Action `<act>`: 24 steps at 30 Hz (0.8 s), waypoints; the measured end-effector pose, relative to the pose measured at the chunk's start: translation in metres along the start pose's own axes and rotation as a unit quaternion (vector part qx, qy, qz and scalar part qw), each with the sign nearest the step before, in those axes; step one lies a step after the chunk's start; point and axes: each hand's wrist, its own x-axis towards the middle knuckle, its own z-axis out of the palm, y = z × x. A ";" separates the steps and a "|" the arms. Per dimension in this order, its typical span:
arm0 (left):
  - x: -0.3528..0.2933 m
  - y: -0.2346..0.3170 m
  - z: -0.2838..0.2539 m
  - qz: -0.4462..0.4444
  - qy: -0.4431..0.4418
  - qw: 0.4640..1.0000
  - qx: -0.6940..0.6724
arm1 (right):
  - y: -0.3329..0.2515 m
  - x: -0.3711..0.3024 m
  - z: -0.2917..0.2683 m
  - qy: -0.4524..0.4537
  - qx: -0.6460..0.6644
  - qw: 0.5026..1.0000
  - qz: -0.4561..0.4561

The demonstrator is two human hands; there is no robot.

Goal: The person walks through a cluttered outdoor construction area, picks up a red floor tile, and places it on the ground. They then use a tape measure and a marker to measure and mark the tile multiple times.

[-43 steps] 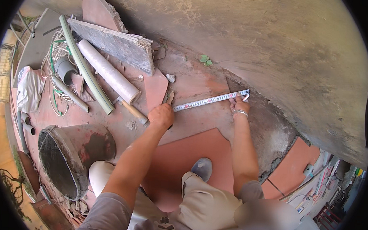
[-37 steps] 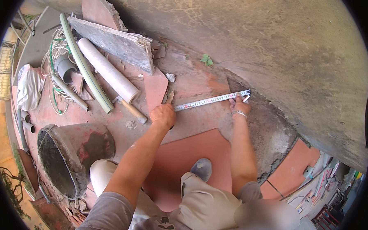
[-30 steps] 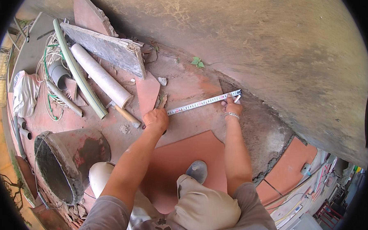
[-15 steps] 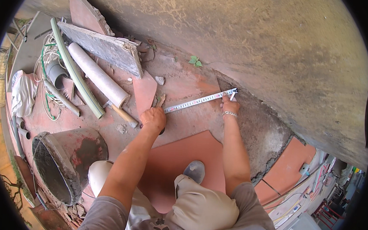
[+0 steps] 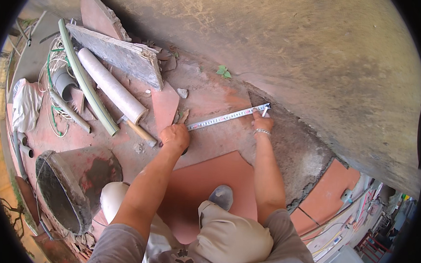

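Note:
A white tape measure blade (image 5: 225, 117) stretches across the dusty ground between my two hands. My left hand (image 5: 175, 136) is closed round the tape's dark case, of which only a bit shows under the palm. At the far end, my right hand (image 5: 262, 122), with a bracelet at the wrist, pinches the blade near its tip. A short white stick (image 5: 265, 111), perhaps a pencil or chalk, pokes up from the right fingers. Below the blade lies a large reddish tile (image 5: 208, 173) with a cut corner, and my shoe (image 5: 222, 197) rests on it.
A mortar-crusted bucket (image 5: 84, 173) lies tipped at the left. Beyond it are a rolled sheet (image 5: 111, 85), a pale green pipe (image 5: 86, 79), a wooden-handled tool (image 5: 142, 133) and broken slabs (image 5: 117, 50). A stained wall (image 5: 294, 46) borders the far side; laid tiles (image 5: 327, 190) are at right.
The right hand and the tape's tip have shifted very slightly downward in view. Both hands keep their hold on the tape.

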 end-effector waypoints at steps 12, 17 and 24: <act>-0.004 0.001 -0.001 0.012 0.001 1.000 -0.028 | -0.003 -0.003 -0.002 0.053 -0.036 0.998 -0.003; -0.004 0.001 0.003 0.000 0.025 0.999 -0.043 | -0.004 -0.002 0.000 0.049 -0.040 0.998 -0.015; -0.001 0.002 0.006 -0.003 0.022 0.999 -0.027 | -0.001 0.000 -0.001 0.039 -0.030 0.999 -0.003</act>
